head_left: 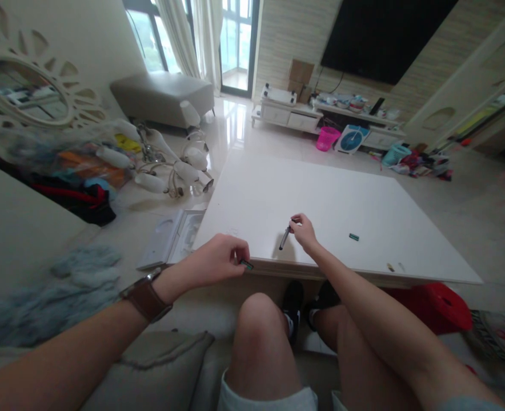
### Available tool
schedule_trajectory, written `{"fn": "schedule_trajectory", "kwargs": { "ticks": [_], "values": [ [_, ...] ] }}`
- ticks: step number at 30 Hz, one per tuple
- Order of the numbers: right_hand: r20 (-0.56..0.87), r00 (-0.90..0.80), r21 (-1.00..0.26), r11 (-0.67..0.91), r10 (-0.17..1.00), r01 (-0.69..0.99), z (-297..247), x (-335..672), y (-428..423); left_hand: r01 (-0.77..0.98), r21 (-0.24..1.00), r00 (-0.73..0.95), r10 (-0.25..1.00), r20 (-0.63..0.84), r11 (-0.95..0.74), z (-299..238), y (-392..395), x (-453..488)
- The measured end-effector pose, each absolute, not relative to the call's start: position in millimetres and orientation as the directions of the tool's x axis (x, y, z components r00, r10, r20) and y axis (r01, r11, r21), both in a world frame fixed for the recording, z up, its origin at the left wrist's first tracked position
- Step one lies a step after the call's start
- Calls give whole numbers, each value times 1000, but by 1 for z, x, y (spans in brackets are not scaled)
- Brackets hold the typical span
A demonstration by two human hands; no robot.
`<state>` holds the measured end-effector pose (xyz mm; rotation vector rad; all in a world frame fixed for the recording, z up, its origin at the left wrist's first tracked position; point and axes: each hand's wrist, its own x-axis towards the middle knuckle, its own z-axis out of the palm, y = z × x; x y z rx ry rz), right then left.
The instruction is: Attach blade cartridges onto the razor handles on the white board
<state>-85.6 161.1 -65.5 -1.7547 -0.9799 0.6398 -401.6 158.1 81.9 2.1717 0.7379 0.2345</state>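
Observation:
My left hand (216, 261), with a brown watch strap on its wrist, is closed in a pinch on a small dark green piece (247, 264) at the near edge of the white table (364, 205). My right hand (304, 231) hovers over the table and pinches a dark pen-like stick (285, 238) that hangs tilted from its fingertips. Another small green piece (354, 237) lies on the table to the right of that hand. Near the front right edge lie two tiny bits (390, 266).
I sit on a sofa with my knees (256, 314) at the table's near edge. A white chandelier (167, 160) and a flat white tray (171, 237) lie on the floor to the left. A red lid (443, 305) sits under the table's right corner.

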Motion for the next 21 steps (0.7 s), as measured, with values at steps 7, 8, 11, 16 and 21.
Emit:
{"fn": "schedule_trajectory", "kwargs": {
  "ticks": [7, 8, 11, 16, 21],
  "values": [
    [-3, 460, -806, -274, 888, 524, -96, -101, 163, 424, 746, 809, 585, -56, -514, 84, 158, -402],
    [-1, 457, -791, -280, 889, 544, -98, -101, 164, 428, 744, 806, 590, -56, -513, 85, 158, -401],
    [0, 471, -750, -311, 882, 583, -103, -100, 168, 441, 755, 787, 613, -66, -485, 87, 158, -401],
    [-10, 499, -703, -361, 866, 612, -111, -97, 169, 393, 859, 750, 654, -95, -327, 86, 159, -400],
    [-14, 493, -672, -373, 870, 639, -114, -93, 168, 286, 956, 735, 655, -178, -62, 85, 159, -397]
  ]
}}
